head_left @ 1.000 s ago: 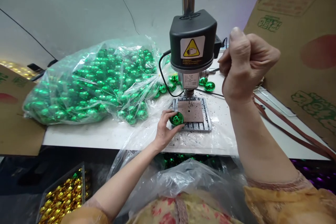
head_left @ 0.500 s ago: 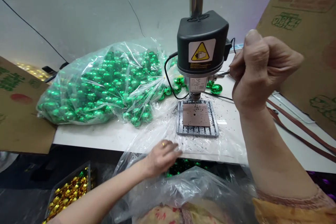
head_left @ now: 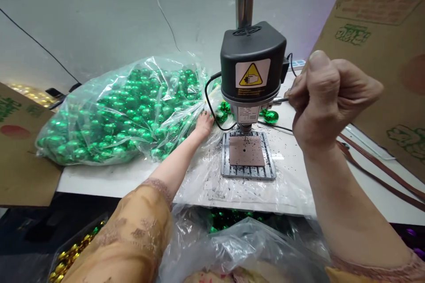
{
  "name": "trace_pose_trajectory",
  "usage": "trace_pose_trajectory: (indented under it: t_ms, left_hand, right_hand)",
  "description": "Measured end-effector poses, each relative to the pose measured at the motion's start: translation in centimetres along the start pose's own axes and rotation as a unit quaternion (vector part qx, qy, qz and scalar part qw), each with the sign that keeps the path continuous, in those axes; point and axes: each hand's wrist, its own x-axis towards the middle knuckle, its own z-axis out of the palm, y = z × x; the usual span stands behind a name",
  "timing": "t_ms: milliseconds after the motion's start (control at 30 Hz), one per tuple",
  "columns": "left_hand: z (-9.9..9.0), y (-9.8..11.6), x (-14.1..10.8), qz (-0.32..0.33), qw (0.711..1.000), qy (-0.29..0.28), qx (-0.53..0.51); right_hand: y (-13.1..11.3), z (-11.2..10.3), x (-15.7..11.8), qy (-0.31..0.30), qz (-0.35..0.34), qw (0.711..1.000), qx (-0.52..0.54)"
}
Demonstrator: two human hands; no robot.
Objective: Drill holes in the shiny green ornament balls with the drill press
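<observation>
My right hand [head_left: 327, 97] is wrapped round the lever [head_left: 280, 101] on the right side of a small bench drill press [head_left: 254, 64]. Below the drill's chuck, a brown square pad [head_left: 247, 151] with a dark hole lies on the slotted metal base [head_left: 226, 170], dark shavings scattered over both. My left hand [head_left: 205, 123] reaches to the mouth of a clear plastic bag [head_left: 122, 110] full of shiny green balls, beside several loose green balls [head_left: 271, 116]. Its fingertips are hard to make out there.
Cardboard boxes stand at the left [head_left: 26, 146] and right [head_left: 368, 62]. Brown straps [head_left: 372, 166] lie on the white table [head_left: 96, 181]. Below the front edge are a clear bag [head_left: 245, 239] with green balls and a bin of gold balls [head_left: 63, 261]. A black cable [head_left: 206, 93] loops beside the drill.
My left hand has moved from the table's front edge forward to the green balls at the bag's mouth. My right hand stays on the lever.
</observation>
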Motion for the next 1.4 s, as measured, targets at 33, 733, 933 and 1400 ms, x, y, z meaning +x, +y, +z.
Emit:
trace_pose_trajectory:
  t_ms: [33, 733, 933, 1400]
  left_hand:
    - [-0.1, -0.1, -0.1, -0.002, 1.000, 0.003, -0.001]
    - [0.5, 6.8, -11.6, -0.080, 0.749, 0.027, -0.658]
    - [2.1, 7.5, -11.4, -0.032, 0.779, 0.017, -0.626]
    - [1.5, 10.4, -12.0, 0.031, 0.875, 0.081, -0.476]
  right_hand:
    - [0.1, 0.0, 0.0, 0.001, -0.004, 1.000, 0.006]
    - [0.1, -0.4, -0.3, -0.019, -0.016, 1.000, -0.018]
    - [0.1, -0.5, -0.3, -0.029, -0.010, 0.999, -0.014]
    - [-0.5, -0.5, -0.2, -0.041, 0.000, 0.999, -0.013]
